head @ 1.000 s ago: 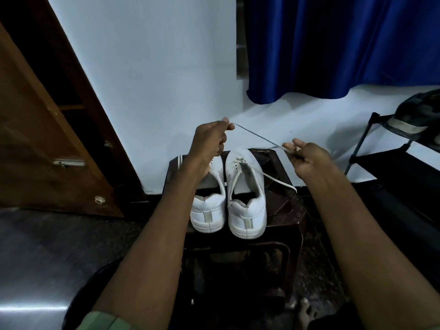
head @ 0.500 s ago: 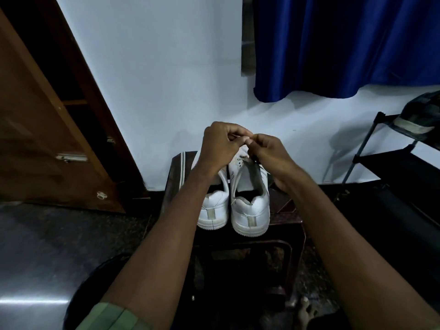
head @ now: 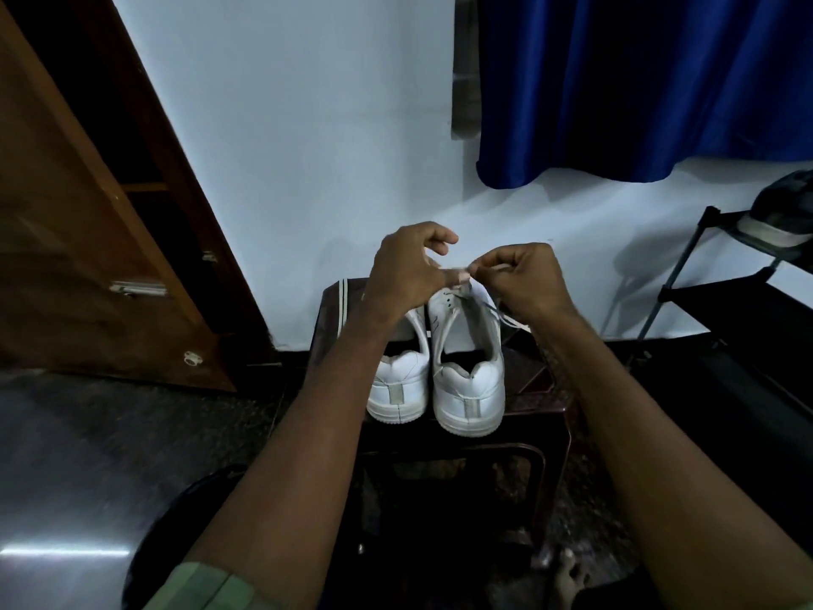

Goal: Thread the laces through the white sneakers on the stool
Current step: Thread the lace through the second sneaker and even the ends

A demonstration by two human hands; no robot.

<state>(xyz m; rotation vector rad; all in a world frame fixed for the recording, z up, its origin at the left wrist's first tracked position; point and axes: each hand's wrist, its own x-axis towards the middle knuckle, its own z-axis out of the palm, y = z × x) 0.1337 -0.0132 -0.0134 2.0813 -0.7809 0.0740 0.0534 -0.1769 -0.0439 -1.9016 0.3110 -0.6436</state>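
Observation:
Two white sneakers stand heels toward me on a dark brown stool (head: pixel 534 380). The left sneaker (head: pixel 398 389) is partly hidden by my left forearm. Above the toe end of the right sneaker (head: pixel 468 380), both hands meet. My left hand (head: pixel 407 268) pinches the white lace (head: pixel 506 317) between thumb and forefinger, its other fingers loosely curled. My right hand (head: pixel 521 279) pinches the same lace right beside it. One end of the lace trails down over the right side of the shoe.
A wooden door (head: pixel 83 239) leans open at the left. A blue curtain (head: pixel 638 81) hangs on the white wall. A black shoe rack (head: pixel 726 292) with a dark shoe (head: pixel 787 213) stands at the right. A dark round object (head: pixel 176 534) lies at my lower left.
My hands, spread apart with the lace stretched between them a second ago, have come together over the right sneaker's toe end. The right hand now sits slightly further right than half a second ago.

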